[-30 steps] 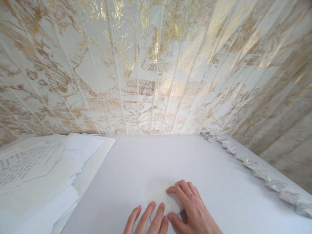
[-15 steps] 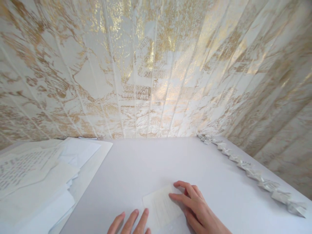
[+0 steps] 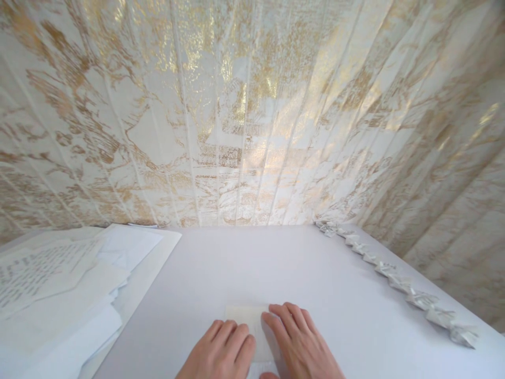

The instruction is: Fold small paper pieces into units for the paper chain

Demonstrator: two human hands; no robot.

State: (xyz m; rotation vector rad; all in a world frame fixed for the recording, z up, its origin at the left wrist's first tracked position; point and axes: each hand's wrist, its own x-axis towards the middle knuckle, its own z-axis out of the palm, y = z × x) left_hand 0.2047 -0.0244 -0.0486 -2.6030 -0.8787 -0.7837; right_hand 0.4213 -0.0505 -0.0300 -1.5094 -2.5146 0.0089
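Observation:
A small cream sheet of paper (image 3: 245, 316) lies flat on the white table (image 3: 244, 263), near its front edge. My left hand (image 3: 221, 352) rests on the sheet's left part with the fingers together and laid flat. My right hand (image 3: 300, 345) presses on the sheet's right side, fingers stretched out and close together. Both hands cover most of the sheet; only its far edge shows.
A loose stack of white and printed papers (image 3: 59, 284) covers the table's left side. A row of several small folded paper pieces (image 3: 398, 281) runs along the right edge. A white and gold curtain (image 3: 252, 116) hangs right behind the table.
My left hand has moved forward onto the sheet. My right hand has shifted a little left, and the sheet now lies squarer to the table edge.

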